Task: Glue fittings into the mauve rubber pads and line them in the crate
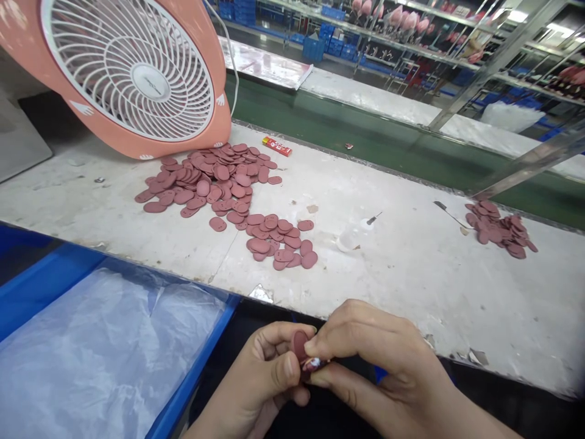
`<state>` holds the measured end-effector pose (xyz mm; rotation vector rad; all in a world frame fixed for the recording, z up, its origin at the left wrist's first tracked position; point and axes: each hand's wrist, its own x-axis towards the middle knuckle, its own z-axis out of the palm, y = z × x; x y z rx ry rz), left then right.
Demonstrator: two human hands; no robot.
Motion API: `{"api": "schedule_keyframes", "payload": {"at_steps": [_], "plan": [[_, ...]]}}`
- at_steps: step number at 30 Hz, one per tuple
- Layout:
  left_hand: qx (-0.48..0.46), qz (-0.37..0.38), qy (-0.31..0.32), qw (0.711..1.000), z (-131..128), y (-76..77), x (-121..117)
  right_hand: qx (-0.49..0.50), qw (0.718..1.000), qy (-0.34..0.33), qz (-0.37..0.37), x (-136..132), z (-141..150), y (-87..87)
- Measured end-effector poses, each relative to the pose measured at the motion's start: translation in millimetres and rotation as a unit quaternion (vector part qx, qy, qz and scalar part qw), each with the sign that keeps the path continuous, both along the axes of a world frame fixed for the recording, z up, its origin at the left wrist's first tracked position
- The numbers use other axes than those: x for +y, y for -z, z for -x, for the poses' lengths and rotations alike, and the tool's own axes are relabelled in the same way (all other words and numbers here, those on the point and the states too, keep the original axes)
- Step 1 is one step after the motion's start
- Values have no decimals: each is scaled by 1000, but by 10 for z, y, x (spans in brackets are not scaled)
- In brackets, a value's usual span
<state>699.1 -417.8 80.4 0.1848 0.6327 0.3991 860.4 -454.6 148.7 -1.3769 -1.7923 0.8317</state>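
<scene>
Right fingers pinch small multicoloured piece; left fingers pinch maroon oval disc.

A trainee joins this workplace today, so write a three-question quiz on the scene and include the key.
1. True or false: in the picture, the needle-tipped bottle lies between the larger pile and smaller pile of reddish-brown pieces.
2. The larger pile lies nearest: (a) a metal post, (b) the salmon-pink fan, (c) the plastic sheeting.
3. What shape is the held piece between the left hand and right hand?

Key: 1 true; 2 b; 3 oval.
</scene>
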Motion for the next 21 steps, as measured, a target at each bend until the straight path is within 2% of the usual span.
{"api": "schedule_keyframes", "payload": {"at_steps": [3, 6, 9, 11, 14, 18, 21], "plan": [[-34, 10, 3, 999, -1, 29, 11, -12, 1000, 6, -10, -16, -20, 9], [-76, 58, -1, 995, 9, 92, 7, -10, 998, 40, -36, -37, -47, 45], [-107, 95, -3, 990, 21, 162, -4, 6, 998, 59, -20, -55, -46, 108], [-136, 94, 1, 986, 19, 194, -5, 18, 998, 65, 0, -60, -24, 148], [-153, 79, 0, 985, 7, 217, 4, 4, 997, 80, -11, -48, 25, 185], [-108, 41, -12, 993, 9, 202, 30, -21, 993, 96, -68, 3, 85, 211], [12, -46, -58, 997, 45, 170, 47, -94, 974, 142, -151, 33, 147, 264]]}}
